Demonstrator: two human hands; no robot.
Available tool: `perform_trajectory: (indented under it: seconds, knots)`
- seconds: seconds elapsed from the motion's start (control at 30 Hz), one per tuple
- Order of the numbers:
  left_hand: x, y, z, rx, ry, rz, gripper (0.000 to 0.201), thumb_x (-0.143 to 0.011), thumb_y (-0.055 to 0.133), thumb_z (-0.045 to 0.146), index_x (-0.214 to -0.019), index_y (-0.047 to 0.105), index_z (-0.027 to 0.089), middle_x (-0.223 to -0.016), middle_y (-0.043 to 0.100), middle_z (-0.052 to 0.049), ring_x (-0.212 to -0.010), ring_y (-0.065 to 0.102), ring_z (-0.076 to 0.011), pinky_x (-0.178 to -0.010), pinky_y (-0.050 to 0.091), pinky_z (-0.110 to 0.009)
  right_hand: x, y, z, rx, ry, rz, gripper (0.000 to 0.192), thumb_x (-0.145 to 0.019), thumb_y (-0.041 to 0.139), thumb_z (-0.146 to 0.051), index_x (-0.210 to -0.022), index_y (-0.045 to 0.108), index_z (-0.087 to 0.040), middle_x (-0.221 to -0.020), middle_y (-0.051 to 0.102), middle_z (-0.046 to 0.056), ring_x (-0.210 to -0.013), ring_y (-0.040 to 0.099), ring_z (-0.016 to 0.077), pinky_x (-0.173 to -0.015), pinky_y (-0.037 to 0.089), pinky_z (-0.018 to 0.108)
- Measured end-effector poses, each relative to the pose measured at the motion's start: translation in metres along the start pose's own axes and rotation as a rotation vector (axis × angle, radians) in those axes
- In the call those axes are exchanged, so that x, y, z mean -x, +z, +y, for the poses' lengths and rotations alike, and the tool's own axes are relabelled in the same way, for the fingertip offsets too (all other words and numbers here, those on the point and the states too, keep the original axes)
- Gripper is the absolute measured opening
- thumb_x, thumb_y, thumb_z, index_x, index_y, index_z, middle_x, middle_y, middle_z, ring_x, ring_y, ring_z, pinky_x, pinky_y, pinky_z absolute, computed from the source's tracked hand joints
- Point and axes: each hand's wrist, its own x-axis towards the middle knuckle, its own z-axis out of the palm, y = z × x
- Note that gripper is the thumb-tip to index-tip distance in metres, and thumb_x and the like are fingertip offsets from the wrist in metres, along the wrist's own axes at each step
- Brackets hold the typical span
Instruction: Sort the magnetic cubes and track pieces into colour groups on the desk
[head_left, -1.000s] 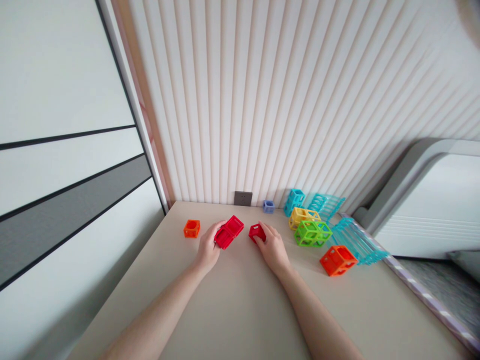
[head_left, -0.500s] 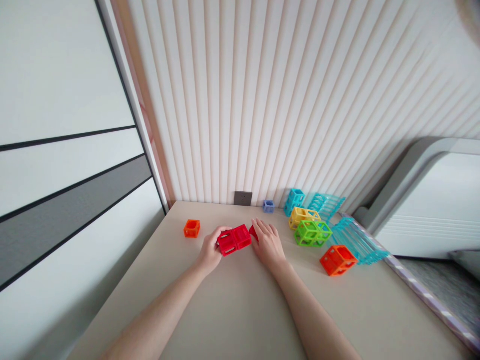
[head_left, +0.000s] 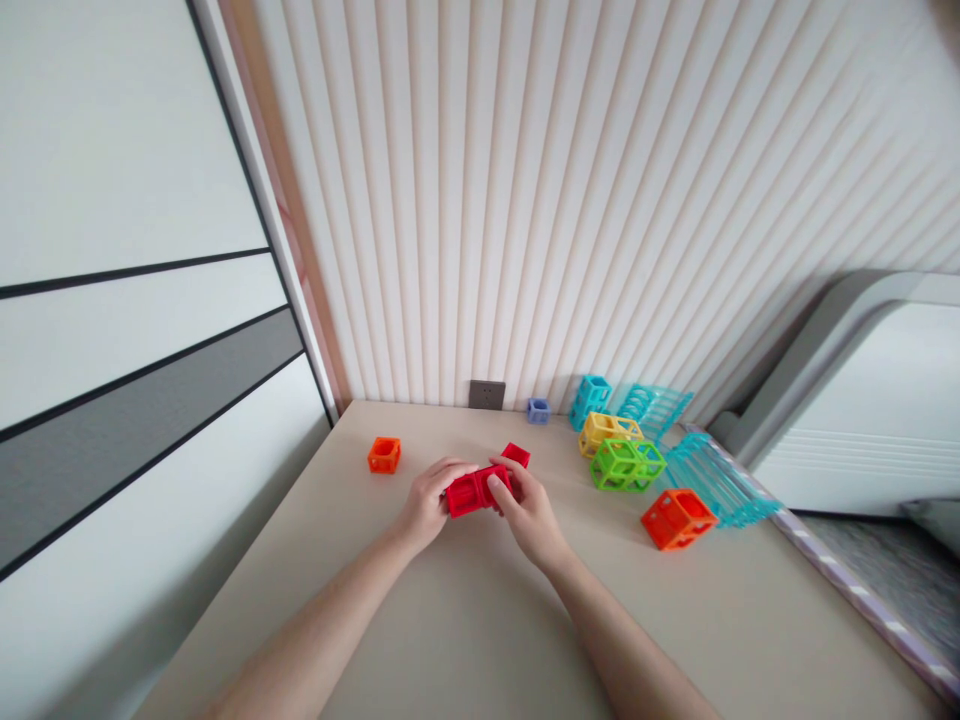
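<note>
Between my two hands is a pair of red hollow cube blocks [head_left: 466, 493] joined side by side, raised a little off the table. My left hand [head_left: 427, 503] grips its left end, fingers over the top. On the other end, my right hand [head_left: 531, 508] closes with the thumb across the near face and the fingers behind. Just beyond the right fingers, another red block [head_left: 517, 455] lies on the table, partly hidden by that hand. Left of my hands sits a single orange cube block [head_left: 385, 455].
On the right of the table [head_left: 450, 630] stand an orange block [head_left: 678, 519], green blocks [head_left: 627, 465], yellow blocks [head_left: 609, 432] and teal blocks [head_left: 589, 402]. Teal see-through racks [head_left: 716, 480] lie beside them. A small blue block [head_left: 538, 410] is near the wall socket [head_left: 487, 395].
My right hand has left the separate red block and moved onto the joined red blocks. These have shifted slightly right, and both hands now hold them.
</note>
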Motion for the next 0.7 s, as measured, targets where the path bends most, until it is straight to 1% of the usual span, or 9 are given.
perform_trajectory:
  seconds: [0.07, 0.13, 0.2, 0.23, 0.37, 0.43, 0.5, 0.57, 0.7]
  knots:
    - [0.000, 0.001, 0.001, 0.022, -0.027, 0.016, 0.030, -0.089, 0.057, 0.014, -0.115, 0.068, 0.023, -0.110, 0.072, -0.010, -0.102, 0.068, -0.0226, -0.089, 0.056, -0.038, -0.002, 0.001, -0.001, -0.093, -0.015, 0.072, 0.045, -0.084, 0.067, -0.054, -0.114, 0.064, -0.020, -0.089, 0.071, 0.005, -0.071, 0.063, 0.0189, -0.062, 0.052, 0.030]
    - [0.001, 0.003, 0.002, 0.070, -0.082, 0.063, 0.034, -0.088, 0.056, 0.012, -0.118, 0.066, 0.023, -0.113, 0.071, -0.010, -0.106, 0.067, -0.0232, -0.093, 0.055, -0.039, -0.006, -0.001, -0.003, -0.194, -0.053, 0.181, 0.041, -0.086, 0.065, -0.054, -0.111, 0.059, -0.022, -0.091, 0.069, 0.004, -0.071, 0.062, 0.0175, -0.063, 0.052, 0.030]
    - [0.003, 0.005, 0.001, 0.162, -0.172, 0.133, 0.037, -0.087, 0.055, 0.012, -0.122, 0.063, 0.022, -0.117, 0.070, -0.010, -0.108, 0.067, -0.0229, -0.095, 0.055, -0.040, -0.010, -0.006, -0.004, -0.300, -0.099, 0.273, 0.036, -0.087, 0.063, -0.053, -0.108, 0.053, -0.025, -0.094, 0.066, 0.003, -0.074, 0.062, 0.0170, -0.068, 0.053, 0.031]
    - [0.004, 0.007, 0.000, 0.216, -0.226, 0.169, 0.039, -0.088, 0.054, 0.013, -0.125, 0.060, 0.022, -0.119, 0.069, -0.011, -0.108, 0.067, -0.0224, -0.093, 0.056, -0.039, -0.011, -0.009, -0.004, -0.342, -0.114, 0.292, 0.035, -0.087, 0.064, -0.052, -0.106, 0.051, -0.026, -0.095, 0.066, 0.002, -0.077, 0.063, 0.0172, -0.071, 0.053, 0.032]
    - [0.007, 0.014, -0.004, 0.402, -0.446, 0.291, 0.051, -0.089, 0.055, 0.022, -0.139, 0.044, 0.024, -0.124, 0.065, -0.010, -0.102, 0.069, -0.0204, -0.081, 0.060, -0.034, -0.014, -0.014, -0.003, -0.382, -0.111, 0.276, 0.037, -0.082, 0.072, -0.045, -0.104, 0.048, -0.028, -0.097, 0.066, 0.001, -0.084, 0.065, 0.0189, -0.077, 0.054, 0.034]
    - [0.007, 0.018, -0.005, 0.467, -0.539, 0.318, 0.055, -0.089, 0.053, 0.024, -0.143, 0.039, 0.025, -0.125, 0.063, -0.010, -0.102, 0.069, -0.0196, -0.084, 0.060, -0.034, -0.013, -0.012, -0.001, -0.387, -0.089, 0.283, 0.045, -0.080, 0.075, -0.045, -0.113, 0.050, -0.028, -0.105, 0.068, 0.004, -0.091, 0.067, 0.0211, -0.081, 0.055, 0.038]
    - [0.006, 0.022, -0.005, 0.524, -0.607, 0.319, 0.058, -0.089, 0.049, 0.023, -0.145, 0.037, 0.025, -0.127, 0.063, -0.010, -0.106, 0.068, -0.0193, -0.090, 0.058, -0.035, -0.012, -0.009, 0.000, -0.420, -0.061, 0.274, 0.049, -0.081, 0.073, -0.047, -0.121, 0.053, -0.026, -0.117, 0.068, 0.009, -0.102, 0.066, 0.0243, -0.088, 0.054, 0.042]
    - [0.004, 0.023, -0.002, 0.573, -0.627, 0.303, 0.060, -0.087, 0.046, 0.021, -0.146, 0.036, 0.025, -0.131, 0.063, -0.010, -0.114, 0.066, -0.0202, -0.096, 0.056, -0.037, -0.011, -0.005, 0.002, -0.465, -0.024, 0.223, 0.045, -0.085, 0.067, -0.053, -0.118, 0.060, -0.023, -0.121, 0.068, 0.011, -0.108, 0.066, 0.0274, -0.092, 0.054, 0.045]
    - [0.005, 0.023, 0.004, 0.639, -0.610, 0.247, 0.059, -0.089, 0.049, 0.025, -0.146, 0.036, 0.029, -0.140, 0.059, -0.009, -0.127, 0.058, -0.0224, -0.104, 0.052, -0.040, -0.010, -0.001, 0.003, -0.546, 0.071, 0.120, 0.049, -0.088, 0.058, -0.062, -0.109, 0.068, -0.019, -0.109, 0.074, 0.013, -0.103, 0.070, 0.0311, -0.090, 0.054, 0.048]
